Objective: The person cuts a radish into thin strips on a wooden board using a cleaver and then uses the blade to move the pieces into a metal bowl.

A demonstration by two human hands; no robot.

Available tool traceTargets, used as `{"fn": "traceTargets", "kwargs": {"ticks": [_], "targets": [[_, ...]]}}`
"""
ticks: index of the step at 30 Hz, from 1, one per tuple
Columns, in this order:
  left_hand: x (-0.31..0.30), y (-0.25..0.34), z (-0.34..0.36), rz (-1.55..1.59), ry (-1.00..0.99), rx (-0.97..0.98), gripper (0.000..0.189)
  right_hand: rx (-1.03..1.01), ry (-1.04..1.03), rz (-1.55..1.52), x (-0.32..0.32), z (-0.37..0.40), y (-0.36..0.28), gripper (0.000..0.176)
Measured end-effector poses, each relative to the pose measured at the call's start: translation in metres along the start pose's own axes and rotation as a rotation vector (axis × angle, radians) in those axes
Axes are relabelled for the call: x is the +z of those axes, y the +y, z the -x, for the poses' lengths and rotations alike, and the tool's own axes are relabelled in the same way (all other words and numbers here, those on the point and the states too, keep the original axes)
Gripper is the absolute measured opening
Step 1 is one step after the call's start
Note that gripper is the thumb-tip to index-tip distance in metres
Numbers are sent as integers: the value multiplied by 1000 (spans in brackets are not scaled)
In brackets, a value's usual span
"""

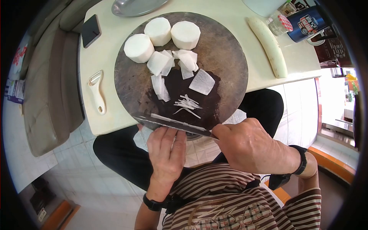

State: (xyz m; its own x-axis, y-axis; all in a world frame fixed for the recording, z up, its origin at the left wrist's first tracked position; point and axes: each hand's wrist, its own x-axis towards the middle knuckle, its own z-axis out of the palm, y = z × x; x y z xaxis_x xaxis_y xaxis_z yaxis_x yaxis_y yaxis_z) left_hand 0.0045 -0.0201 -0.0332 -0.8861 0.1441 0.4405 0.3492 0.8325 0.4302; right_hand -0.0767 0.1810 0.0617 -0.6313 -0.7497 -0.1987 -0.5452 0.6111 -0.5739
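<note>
My right hand [245, 143] is wrapped round the handle of a kitchen knife, whose blade [176, 123] lies across the near edge of a round dark cutting board [130, 90]. Beside the blade, my left hand [167, 147] has its fingers bent and pressed together at the board's edge; anything under the fingertips is hidden. A thin white strip [176, 120] lies along the blade. Farther in are a small pile of white radish shreds [187, 102], a thin square radish slice [202, 82] and several loose slices [159, 62]. Thick white radish chunks [157, 32] stand at the back.
Left of the board, a white peeler [96, 92] and a dark phone [91, 31] lie on the pale table [107, 119]. A metal dish [138, 5] sits behind. To the right are a long pale vegetable [269, 48], a jar [281, 25] and a blue canister [306, 23].
</note>
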Motion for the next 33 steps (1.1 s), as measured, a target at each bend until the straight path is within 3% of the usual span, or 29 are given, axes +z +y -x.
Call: {"fn": "traceTargets", "kwargs": {"ticks": [11,23,26,33], "targets": [[0,0,-5,-15,38,17,28,23,-48,-8,-5,-6,1,17],[-1,2,0,1,14,-16,28,-133,136,-49,15,-43,-6,16],[-2,4,-6,9,21,-39,26,-97,88,-38,6,-39,6,13],[-8,-6,-33,102,94,-157,25,-13,264,-140,-10,-21,20,12]]}}
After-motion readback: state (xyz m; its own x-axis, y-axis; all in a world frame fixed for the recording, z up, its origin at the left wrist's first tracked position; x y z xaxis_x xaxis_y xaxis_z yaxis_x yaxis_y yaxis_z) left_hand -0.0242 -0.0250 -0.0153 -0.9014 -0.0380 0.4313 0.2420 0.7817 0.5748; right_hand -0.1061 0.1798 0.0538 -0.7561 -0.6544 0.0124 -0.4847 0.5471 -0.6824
